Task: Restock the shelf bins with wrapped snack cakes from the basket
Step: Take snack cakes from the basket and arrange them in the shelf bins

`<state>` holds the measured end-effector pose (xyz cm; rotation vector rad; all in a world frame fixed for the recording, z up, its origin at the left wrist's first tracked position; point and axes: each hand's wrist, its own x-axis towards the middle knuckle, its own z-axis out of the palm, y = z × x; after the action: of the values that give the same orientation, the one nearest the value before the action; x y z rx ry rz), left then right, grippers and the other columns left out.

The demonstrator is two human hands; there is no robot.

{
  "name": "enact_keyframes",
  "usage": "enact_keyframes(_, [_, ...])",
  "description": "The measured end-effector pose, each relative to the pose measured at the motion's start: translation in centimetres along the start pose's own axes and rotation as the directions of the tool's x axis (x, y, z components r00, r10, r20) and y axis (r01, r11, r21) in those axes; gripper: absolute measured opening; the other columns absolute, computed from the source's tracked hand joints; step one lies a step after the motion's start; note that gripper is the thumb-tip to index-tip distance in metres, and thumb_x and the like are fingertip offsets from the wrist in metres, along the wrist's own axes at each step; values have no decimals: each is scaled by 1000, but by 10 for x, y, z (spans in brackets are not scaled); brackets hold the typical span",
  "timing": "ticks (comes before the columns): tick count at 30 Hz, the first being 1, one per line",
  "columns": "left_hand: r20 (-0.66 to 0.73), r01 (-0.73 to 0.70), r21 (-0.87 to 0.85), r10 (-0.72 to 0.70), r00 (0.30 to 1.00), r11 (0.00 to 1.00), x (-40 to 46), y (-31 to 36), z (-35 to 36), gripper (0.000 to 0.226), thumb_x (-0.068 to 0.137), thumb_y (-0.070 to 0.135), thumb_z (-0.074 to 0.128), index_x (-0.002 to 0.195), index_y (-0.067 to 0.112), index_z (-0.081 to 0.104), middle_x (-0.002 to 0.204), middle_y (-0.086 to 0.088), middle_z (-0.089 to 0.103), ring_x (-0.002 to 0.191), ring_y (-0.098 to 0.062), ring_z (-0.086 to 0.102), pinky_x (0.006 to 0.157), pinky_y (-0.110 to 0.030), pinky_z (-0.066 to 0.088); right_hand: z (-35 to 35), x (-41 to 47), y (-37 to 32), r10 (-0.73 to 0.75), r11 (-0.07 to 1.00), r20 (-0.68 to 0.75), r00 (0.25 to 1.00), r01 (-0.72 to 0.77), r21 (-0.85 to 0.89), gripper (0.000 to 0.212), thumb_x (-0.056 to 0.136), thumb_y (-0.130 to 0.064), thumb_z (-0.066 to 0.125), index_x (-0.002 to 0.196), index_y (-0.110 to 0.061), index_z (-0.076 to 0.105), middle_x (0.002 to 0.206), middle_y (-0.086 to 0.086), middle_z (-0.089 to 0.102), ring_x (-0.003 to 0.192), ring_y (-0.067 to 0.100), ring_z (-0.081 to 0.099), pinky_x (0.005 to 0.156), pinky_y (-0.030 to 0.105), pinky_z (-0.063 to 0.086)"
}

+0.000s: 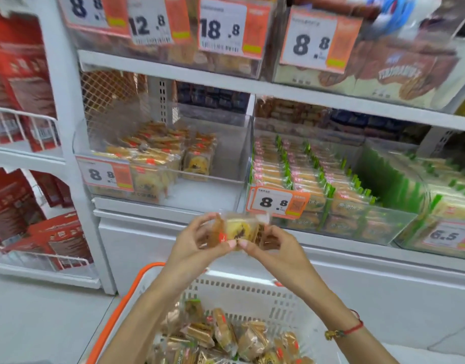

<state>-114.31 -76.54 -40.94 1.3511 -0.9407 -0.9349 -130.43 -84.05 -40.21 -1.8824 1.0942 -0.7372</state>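
Left hand: the left hand has its grip pinched on the left end of a wrapped snack cake, fingers curled round the wrapper edge.
Right hand: and the right hand pinches the other end, so the one cake is held between both grips, in front of the white shelf edge.
Cake's lie: long axis running left to right between the two hands, face turned up toward the camera, a dark pattern showing on the yellow top.
Target bin: up and to the left of the hands sits the half-filled clear bin, matching cakes crowded on its left side, bare floor showing on its right.
Key relation: the bin's open space lies almost straight ahead of and above the cake, slightly left; the left hand looks the nearer one for the reach, I'd judge.
Neighbour bin: the green-edged packs to the right are already packed tight, a different product by the look of it.
Basket: the white basket with the orange handle sits below the forearms, plenty of wrapped cakes heaped inside.
Progress: a lot left to shelve, judging by that heap.
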Motion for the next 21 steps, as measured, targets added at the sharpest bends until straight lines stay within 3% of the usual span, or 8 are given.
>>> enact_keyframes(3, [92,-86,167,71,993,982,20,38,-29,62,69,7,84,120,17,51,90,5,72,80,-8,66,73,-13,50,-5,11,-22,-165,968,-131,978,135,-210,48,72,-41,79,110,-35,50,108,-18,58,98,2,55,80,23,46])
enact_keyframes(6, [229,-177,384,92,969,906,38,89,-55,58,74,11,79,120,23,47,98,12,66,76,3,65,65,-8,47,-10,24,-59,-367,898,-48,929,340,-280,64,75,-34,78,130,-33,44,115,-19,55,104,-3,49,83,11,40])
enact_keyframes(8, [294,-248,453,120,948,856,50,115,-71,60,73,14,80,120,27,47,105,6,68,82,1,67,68,-11,47,-7,39,-84,-409,882,56,911,411,-233,58,76,-27,79,125,-32,49,105,-20,59,97,-7,53,79,7,40])
enact_keyframes(10, [312,-304,477,165,936,825,58,130,-85,64,70,17,82,123,30,48,107,4,70,91,-3,67,75,-16,49,0,56,-104,-451,869,113,885,465,-170,44,74,-22,81,112,-26,59,93,-15,64,87,-3,59,74,13,46])
enact_keyframes(14, [131,-366,424,344,930,828,71,127,-118,63,70,34,80,126,30,52,114,14,65,101,2,62,83,-14,50,11,79,-122,-478,878,-47,877,476,-47,33,74,-14,81,93,-28,59,83,-10,65,79,10,63,70,29,54])
enact_keyframes(17, [-31,-294,762,485,874,578,87,96,-147,67,71,76,58,123,34,56,124,14,59,115,-7,53,97,-36,46,18,102,-131,-452,892,-171,876,439,-106,32,77,-20,78,94,-24,51,87,-6,63,82,16,63,68,42,57])
enact_keyframes(19, [-19,-207,895,498,867,395,95,70,-160,73,75,82,35,123,31,58,126,11,59,117,-11,49,99,-37,41,25,122,-137,-425,891,-162,891,379,-252,34,79,-24,75,98,-19,47,89,-3,62,82,19,63,68,43,55])
enact_keyframes(21, [-2,-171,934,481,877,315,98,51,-168,78,77,82,22,122,31,59,126,10,59,118,-12,48,99,-34,34,35,143,-139,-326,873,-108,939,255,-417,35,81,-25,72,101,-19,44,95,0,62,88,23,62,68,35,48])
